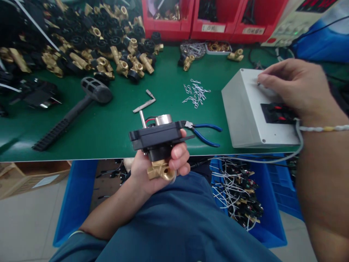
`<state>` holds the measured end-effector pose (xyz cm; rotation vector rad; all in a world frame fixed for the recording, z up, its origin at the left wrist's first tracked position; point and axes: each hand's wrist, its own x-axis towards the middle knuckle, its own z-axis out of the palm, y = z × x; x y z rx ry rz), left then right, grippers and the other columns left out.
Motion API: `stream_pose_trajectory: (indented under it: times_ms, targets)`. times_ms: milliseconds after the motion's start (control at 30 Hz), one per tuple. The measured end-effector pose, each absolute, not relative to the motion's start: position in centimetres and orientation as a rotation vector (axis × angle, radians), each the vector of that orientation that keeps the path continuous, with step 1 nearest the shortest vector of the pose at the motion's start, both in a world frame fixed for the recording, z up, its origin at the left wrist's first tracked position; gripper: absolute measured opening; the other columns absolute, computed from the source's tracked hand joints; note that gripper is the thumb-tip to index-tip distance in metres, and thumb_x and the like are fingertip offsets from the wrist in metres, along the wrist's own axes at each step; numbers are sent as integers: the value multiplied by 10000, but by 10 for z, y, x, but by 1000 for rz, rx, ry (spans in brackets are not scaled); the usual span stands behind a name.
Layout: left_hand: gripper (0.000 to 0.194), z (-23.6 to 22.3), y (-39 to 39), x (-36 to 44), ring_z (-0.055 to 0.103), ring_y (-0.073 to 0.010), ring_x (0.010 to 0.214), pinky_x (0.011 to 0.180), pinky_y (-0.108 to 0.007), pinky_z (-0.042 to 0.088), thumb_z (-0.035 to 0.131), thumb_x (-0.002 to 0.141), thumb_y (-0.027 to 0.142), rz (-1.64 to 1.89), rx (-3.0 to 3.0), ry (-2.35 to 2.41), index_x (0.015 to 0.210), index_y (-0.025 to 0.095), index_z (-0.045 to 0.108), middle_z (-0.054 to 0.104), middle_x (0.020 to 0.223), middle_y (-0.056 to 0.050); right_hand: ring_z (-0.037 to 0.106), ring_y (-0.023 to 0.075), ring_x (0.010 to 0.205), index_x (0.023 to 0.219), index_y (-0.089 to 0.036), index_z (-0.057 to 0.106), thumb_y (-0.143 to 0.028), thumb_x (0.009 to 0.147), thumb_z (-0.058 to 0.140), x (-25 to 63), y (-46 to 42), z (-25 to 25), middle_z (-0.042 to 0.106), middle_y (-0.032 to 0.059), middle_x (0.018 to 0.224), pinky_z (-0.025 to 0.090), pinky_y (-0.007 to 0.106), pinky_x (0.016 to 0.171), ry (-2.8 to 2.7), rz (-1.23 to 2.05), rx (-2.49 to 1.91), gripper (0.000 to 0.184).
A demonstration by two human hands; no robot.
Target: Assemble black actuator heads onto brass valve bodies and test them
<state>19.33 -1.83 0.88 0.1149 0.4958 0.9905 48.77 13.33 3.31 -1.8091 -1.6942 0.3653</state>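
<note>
My left hand is wrapped round a motorized brass valve, held over the table's front edge. Its black actuator housing, with a silver motor and red and black wires, sits on top, and the brass body is lowest. At the right, my right hand pinches a small metal toggle switch on top of a grey control box; fingertips partly hide the switch. Black terminals with red tabs show beside the wrist. Blue-handled pliers lie just behind the held valve.
A black mallet and a pile of brass valves occupy the left. Metal clips lie mid-table near a bent metal tool. Red bins and a power supply stand behind. A blue crate holds wired units below.
</note>
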Motion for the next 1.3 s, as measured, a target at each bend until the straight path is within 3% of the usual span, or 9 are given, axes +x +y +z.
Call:
stream_pose_trajectory:
  times_ms: [133, 200, 267, 467, 600, 800, 1000, 1167, 1300]
  targets:
    - [441, 7, -17, 189, 394, -67, 375, 446, -190, 460, 330, 1048, 411, 998, 24, 370, 859, 195, 666, 499, 526, 20, 473, 30, 633, 1007, -161, 778, -123, 857, 759, 476, 131, 40, 683, 8, 846, 342, 227, 603, -1685, 276, -1968, 156]
    - [562, 7, -18, 188, 424, -67, 379, 475, -194, 499, 183, 1073, 371, 1004, -3, 258, 844, 174, 657, 526, 528, 5, 454, 16, 617, 1026, -140, 776, -100, 874, 737, 472, 132, 42, 654, -3, 793, 318, 212, 574, -1673, 244, -1987, 161]
    - [595, 8, -19, 189, 461, -68, 391, 509, -201, 537, 144, 1075, 338, 1011, -8, 178, 869, 146, 667, 549, 533, -8, 437, 3, 595, 1024, -125, 774, -104, 884, 731, 470, 133, 41, 625, -14, 758, 304, 205, 548, -1669, 247, -1959, 148]
    - [407, 10, -21, 190, 456, -66, 359, 485, -188, 538, 387, 1050, 311, 977, 51, 226, 833, 135, 684, 540, 496, 14, 475, 7, 575, 1024, -116, 761, -97, 943, 652, 478, 135, 34, 606, -19, 719, 352, 194, 551, -1678, 274, -1840, 136]
    - [414, 8, -19, 189, 581, -83, 456, 533, -195, 570, 388, 1031, 305, 1024, 96, 235, 865, 116, 717, 630, 580, -25, 466, 12, 562, 986, -109, 755, -85, 949, 638, 480, 135, 33, 601, -14, 705, 340, 201, 560, -1686, 284, -1801, 125]
    - [523, 6, -18, 197, 756, -193, 836, 746, -301, 650, 323, 1052, 446, 1066, 198, 571, 977, 122, 727, 773, 935, -110, 469, 23, 559, 925, -112, 742, -82, 949, 639, 477, 135, 35, 648, 11, 731, 334, 196, 554, -1677, 305, -1784, 109]
    - [255, -2, -21, 205, 717, -237, 1101, 900, -327, 623, 619, 967, 320, 1202, 468, 768, 1157, 154, 660, 710, 1258, -107, 469, 14, 547, 852, -107, 722, -32, 930, 622, 476, 136, 37, 669, 5, 741, 324, 182, 543, -1632, 366, -1762, 147]
    - [498, -7, -23, 200, 679, -234, 1181, 993, -315, 578, 811, 803, 224, 1293, 641, 829, 1257, 232, 605, 670, 1331, -60, 447, 16, 527, 824, -105, 704, -34, 925, 629, 473, 133, 39, 628, -20, 670, 298, 185, 535, -1609, 383, -1784, 145]
    - [557, -8, -23, 196, 662, -265, 1201, 1029, -355, 562, 836, 784, 270, 1245, 705, 878, 1288, 188, 612, 681, 1297, -87, 453, 22, 527, 782, -111, 683, -2, 922, 608, 470, 133, 40, 618, -20, 672, 310, 192, 534, -1608, 404, -1779, 193]
